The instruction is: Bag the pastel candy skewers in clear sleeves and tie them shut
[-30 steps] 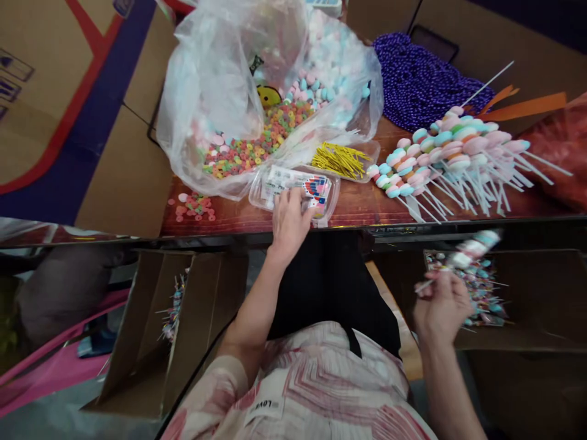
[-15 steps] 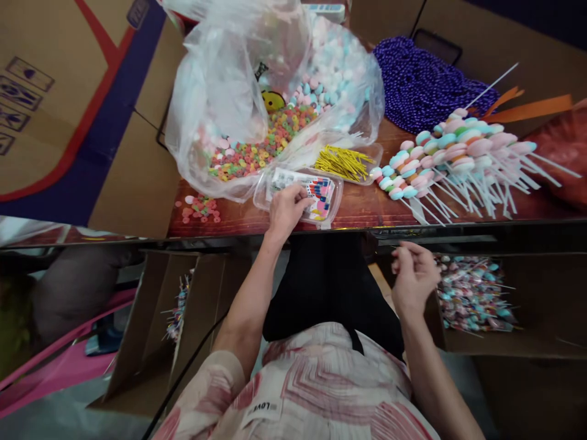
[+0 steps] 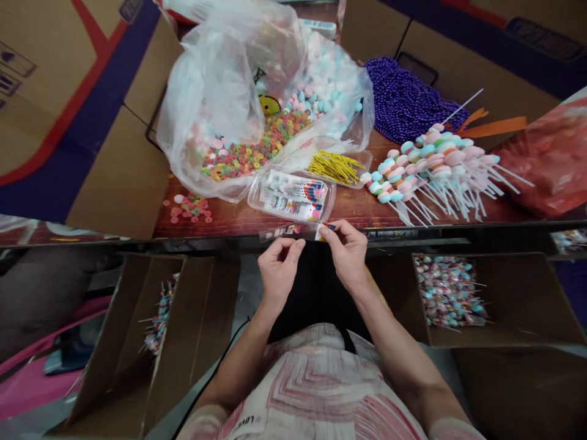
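Note:
Between my two hands, at the table's front edge, is a clear printed plastic bag [image 3: 293, 230]. My left hand [image 3: 279, 263] pinches its left part between thumb and fingers. At its right end, my right hand [image 3: 346, 247] grips the printed part with thumb and forefinger. Just beyond them sits a clear plastic tray [image 3: 257, 205] with more printed bags [image 3: 293, 194] in it. Yellow twist ties [image 3: 334, 167] lie in another tray behind and to the right. Candy skewers with white sticks [image 3: 440, 162] are piled at the right.
A large plastic bag of candies [image 3: 220, 104] fills the back middle. Loose candy rings [image 3: 192, 209] lie at the left, purple cord [image 3: 408, 101] behind the skewers. Cardboard boxes [image 3: 132, 153] flank the table; open boxes below hold wrapped skewers [image 3: 452, 290]. A red bag [image 3: 550, 159] is at the right.
My left hand has left the tray and come back to the table edge with a printed bag. My right hand has moved up and left and taken hold of it. The view has shifted slightly.

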`<state>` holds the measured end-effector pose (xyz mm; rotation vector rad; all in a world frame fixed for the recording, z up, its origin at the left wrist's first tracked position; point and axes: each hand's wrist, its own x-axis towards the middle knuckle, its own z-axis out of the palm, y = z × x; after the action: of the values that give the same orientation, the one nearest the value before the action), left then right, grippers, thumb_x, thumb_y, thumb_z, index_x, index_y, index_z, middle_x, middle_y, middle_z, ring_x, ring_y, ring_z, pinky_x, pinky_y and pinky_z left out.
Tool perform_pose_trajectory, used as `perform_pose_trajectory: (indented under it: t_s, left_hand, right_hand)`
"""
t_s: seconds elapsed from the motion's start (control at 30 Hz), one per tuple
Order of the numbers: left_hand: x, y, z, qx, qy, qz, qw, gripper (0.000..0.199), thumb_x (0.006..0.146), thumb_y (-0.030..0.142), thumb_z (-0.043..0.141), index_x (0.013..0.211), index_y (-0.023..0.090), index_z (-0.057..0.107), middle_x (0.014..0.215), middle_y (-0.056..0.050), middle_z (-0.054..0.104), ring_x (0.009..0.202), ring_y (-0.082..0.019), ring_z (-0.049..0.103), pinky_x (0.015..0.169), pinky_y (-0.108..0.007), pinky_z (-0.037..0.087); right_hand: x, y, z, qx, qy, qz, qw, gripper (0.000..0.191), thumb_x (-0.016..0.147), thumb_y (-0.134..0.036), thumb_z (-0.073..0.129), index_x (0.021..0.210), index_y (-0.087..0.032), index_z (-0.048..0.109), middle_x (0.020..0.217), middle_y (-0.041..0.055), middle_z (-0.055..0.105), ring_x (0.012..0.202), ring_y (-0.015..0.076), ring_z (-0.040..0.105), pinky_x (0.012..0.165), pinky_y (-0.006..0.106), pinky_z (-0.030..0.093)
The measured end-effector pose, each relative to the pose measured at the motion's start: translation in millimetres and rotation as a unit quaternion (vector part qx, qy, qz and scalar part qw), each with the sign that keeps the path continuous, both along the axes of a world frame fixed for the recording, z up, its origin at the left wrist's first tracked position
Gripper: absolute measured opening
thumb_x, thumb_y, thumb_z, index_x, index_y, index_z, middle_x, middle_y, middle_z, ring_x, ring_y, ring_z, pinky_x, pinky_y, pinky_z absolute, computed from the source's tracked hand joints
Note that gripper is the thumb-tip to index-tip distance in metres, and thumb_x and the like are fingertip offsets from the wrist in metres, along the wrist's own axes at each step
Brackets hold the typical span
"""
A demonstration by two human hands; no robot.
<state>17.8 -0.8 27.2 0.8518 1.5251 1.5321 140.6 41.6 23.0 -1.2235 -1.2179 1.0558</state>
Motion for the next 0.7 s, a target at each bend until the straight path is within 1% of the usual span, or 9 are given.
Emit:
perform_pose_trajectory:
  t_s: [0.03, 0.1, 0.2, 0.27, 0.33, 0.43, 0.53, 0.6, 0.7]
  left_hand:
    - [3, -3, -4.8, -0.027, -0.055, -0.021, 0.998, 0.024, 0.077, 0.039, 0.078, 0.068, 0.018, 0.07, 0.061, 0.002, 0.057, 0.055, -0.007, 0.046, 0.057, -0.02, 0.039]
    - [8, -2, -10.3, -0.053, -0.179, -0.039, 0.982, 0.028, 0.073, 0.044, 0.08, 0.076, 0.017, 0.073, 0.07, -0.001, 0.065, 0.058, -0.006, 0.051, 0.057, -0.02, 0.041]
    - [14, 8, -9.8, -0.04, -0.309, 0.004, 0.95, 0.031, 0.063, 0.039, 0.088, 0.079, 0.016, 0.072, 0.082, -0.002, 0.07, 0.068, -0.007, 0.061, 0.064, -0.019, 0.047]
    - [16, 14, -7.8, -0.031, -0.339, 0.034, 0.94, 0.032, 0.057, 0.034, 0.091, 0.071, 0.015, 0.069, 0.074, 0.001, 0.067, 0.064, -0.006, 0.06, 0.06, -0.018, 0.046]
    - [20, 17, -7.2, -0.037, -0.348, 0.05, 0.935, 0.035, 0.054, 0.032, 0.092, 0.066, 0.015, 0.064, 0.064, 0.005, 0.06, 0.055, -0.003, 0.053, 0.052, -0.016, 0.04]
    - [25, 13, -8.8, -0.05, -0.348, 0.062, 0.934, 0.041, 0.058, 0.038, 0.09, 0.062, 0.014, 0.058, 0.056, 0.007, 0.052, 0.049, -0.001, 0.044, 0.047, -0.015, 0.034]
    - [26, 6, -10.5, -0.065, -0.361, 0.057, 0.929, 0.041, 0.058, 0.043, 0.09, 0.067, 0.014, 0.062, 0.063, 0.004, 0.06, 0.055, -0.003, 0.052, 0.051, -0.016, 0.039]
    - [23, 3, -11.7, -0.076, -0.38, 0.046, 0.921, 0.04, 0.056, 0.038, 0.092, 0.074, 0.015, 0.066, 0.071, 0.002, 0.066, 0.062, -0.005, 0.058, 0.055, -0.017, 0.042]
    - [17, 4, -13.9, -0.087, -0.417, 0.043, 0.904, 0.035, 0.057, 0.028, 0.092, 0.077, 0.015, 0.066, 0.074, 0.002, 0.067, 0.064, -0.005, 0.059, 0.058, -0.017, 0.044]
  right_hand:
    - [0, -2, -2.3, -0.009, 0.011, 0.002, 1.0, 0.019, 0.082, -0.034, 0.069, 0.072, -0.019, 0.063, 0.066, -0.0038, 0.058, 0.062, 0.0115, 0.05, 0.064, 0.026, 0.043]
    - [1, -5, -5.8, -0.02, 0.021, 0.007, 1.0, 0.023, 0.082, -0.036, 0.07, 0.07, -0.019, 0.059, 0.066, -0.004, 0.056, 0.062, 0.0109, 0.047, 0.063, 0.025, 0.041]
    - [-1, -10, -8.1, -0.023, 0.023, 0.01, 0.999, 0.028, 0.081, -0.037, 0.07, 0.067, -0.019, 0.055, 0.065, -0.0047, 0.051, 0.062, 0.0102, 0.044, 0.062, 0.025, 0.038]
    - [-2, -13, -8.1, -0.021, 0.024, 0.006, 0.999, 0.032, 0.083, -0.038, 0.069, 0.065, -0.019, 0.051, 0.063, -0.0054, 0.046, 0.061, 0.0097, 0.039, 0.061, 0.024, 0.036]
    - [-3, -18, -7.3, -0.022, 0.016, 0.0, 1.0, 0.037, 0.085, -0.041, 0.066, 0.062, -0.02, 0.046, 0.061, -0.0056, 0.04, 0.059, 0.0094, 0.035, 0.058, 0.024, 0.033]
    - [-2, -23, -6.1, -0.027, 0.0, -0.007, 1.0, 0.044, 0.09, -0.044, 0.06, 0.06, -0.021, 0.038, 0.06, -0.0055, 0.034, 0.058, 0.0094, 0.031, 0.056, 0.025, 0.03]
    - [2, -27, -7.7, -0.016, -0.012, -0.018, 1.0, 0.044, 0.093, -0.042, 0.056, 0.06, -0.021, 0.035, 0.06, -0.0055, 0.032, 0.058, 0.0095, 0.03, 0.056, 0.025, 0.029]
    - [6, -28, -10.5, 0.003, -0.031, -0.025, 0.999, 0.044, 0.093, -0.038, 0.056, 0.06, -0.021, 0.033, 0.06, -0.0055, 0.032, 0.059, 0.0096, 0.031, 0.057, 0.026, 0.029]
    - [12, -30, -15.0, 0.025, -0.061, -0.018, 0.998, 0.041, 0.093, -0.034, 0.056, 0.06, -0.02, 0.036, 0.062, -0.0049, 0.035, 0.062, 0.0101, 0.034, 0.06, 0.026, 0.03]
